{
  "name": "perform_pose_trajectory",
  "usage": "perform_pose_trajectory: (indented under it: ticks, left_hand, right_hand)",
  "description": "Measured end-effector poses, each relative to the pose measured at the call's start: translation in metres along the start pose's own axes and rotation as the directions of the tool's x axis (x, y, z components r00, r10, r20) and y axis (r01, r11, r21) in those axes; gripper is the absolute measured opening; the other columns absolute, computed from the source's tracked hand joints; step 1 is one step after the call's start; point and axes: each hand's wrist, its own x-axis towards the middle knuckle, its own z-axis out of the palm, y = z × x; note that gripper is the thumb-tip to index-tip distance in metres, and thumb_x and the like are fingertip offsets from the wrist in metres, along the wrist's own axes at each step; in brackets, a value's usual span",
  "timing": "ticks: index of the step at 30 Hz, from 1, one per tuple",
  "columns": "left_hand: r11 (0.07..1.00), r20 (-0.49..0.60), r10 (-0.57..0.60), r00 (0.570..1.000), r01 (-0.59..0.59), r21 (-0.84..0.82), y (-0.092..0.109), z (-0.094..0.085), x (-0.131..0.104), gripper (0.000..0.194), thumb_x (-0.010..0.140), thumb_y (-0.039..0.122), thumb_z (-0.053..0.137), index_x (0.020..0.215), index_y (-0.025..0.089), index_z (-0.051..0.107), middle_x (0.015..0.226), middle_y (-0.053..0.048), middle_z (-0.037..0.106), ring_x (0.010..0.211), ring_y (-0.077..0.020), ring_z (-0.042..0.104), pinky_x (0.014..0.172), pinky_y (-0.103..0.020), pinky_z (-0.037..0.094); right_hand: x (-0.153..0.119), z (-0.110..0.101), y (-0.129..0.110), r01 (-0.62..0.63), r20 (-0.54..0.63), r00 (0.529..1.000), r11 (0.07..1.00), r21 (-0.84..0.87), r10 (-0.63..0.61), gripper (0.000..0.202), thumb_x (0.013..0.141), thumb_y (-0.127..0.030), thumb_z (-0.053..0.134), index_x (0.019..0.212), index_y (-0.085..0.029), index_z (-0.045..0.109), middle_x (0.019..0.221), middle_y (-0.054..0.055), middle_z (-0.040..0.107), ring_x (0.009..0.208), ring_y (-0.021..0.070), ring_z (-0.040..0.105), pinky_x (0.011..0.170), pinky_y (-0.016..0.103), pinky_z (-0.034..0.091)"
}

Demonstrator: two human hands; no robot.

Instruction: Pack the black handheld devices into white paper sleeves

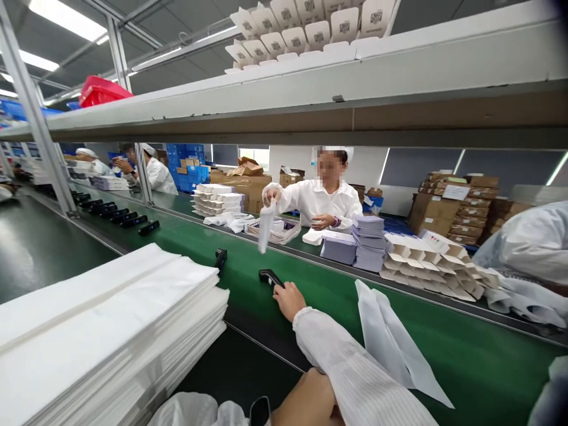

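My right hand (290,299) reaches over the green conveyor belt (328,296), its fingers closed on the near end of a black handheld device (268,276). Another black device (220,258) lies on the belt to the left. My left hand (306,397) is low in the view, partly behind my right sleeve, with a dark watch at its wrist; its fingers are hidden. White flat sleeves (390,343) lie on the belt to the right of my right arm. A tall stack of white sheets (110,331) fills the lower left.
Across the belt a person (328,198) holds a white sleeve (265,228) over its far edge. Beside them are a basket (284,232), purple boxes (369,242) and open cartons (430,260). More black devices (119,215) stand farther left. A shelf (310,89) spans overhead.
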Motion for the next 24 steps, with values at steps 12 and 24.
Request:
perform_pose_trajectory:
  ticks: [12,24]
  left_hand:
    - [0.934,-0.231,0.215,0.949,-0.131,0.332,0.007,0.004,-0.004,0.017,0.067,0.012,0.06,0.058,0.015,0.045,0.087,0.001,0.047,0.085,-0.0149,0.041,0.069,-0.024,0.032]
    - [0.89,-0.209,0.177,0.962,-0.066,0.451,0.008,0.006,-0.006,0.009,0.071,0.017,0.057,0.066,0.018,0.05,0.067,0.002,0.05,0.071,-0.0144,0.041,0.061,-0.024,0.03]
  right_hand:
    - [-0.135,-0.143,0.019,-0.103,0.01,0.974,0.401,0.91,0.227,0.095,0.059,-0.027,0.067,0.123,-0.04,-0.003,0.09,0.002,0.056,0.074,0.0208,0.06,0.057,0.034,0.047]
    - [-0.154,-0.13,-0.007,-0.047,-0.028,0.98,0.368,0.929,0.196,0.095,0.054,-0.018,0.07,0.119,-0.041,0.004,0.08,-0.002,0.054,0.073,0.0217,0.06,0.06,0.042,0.048]
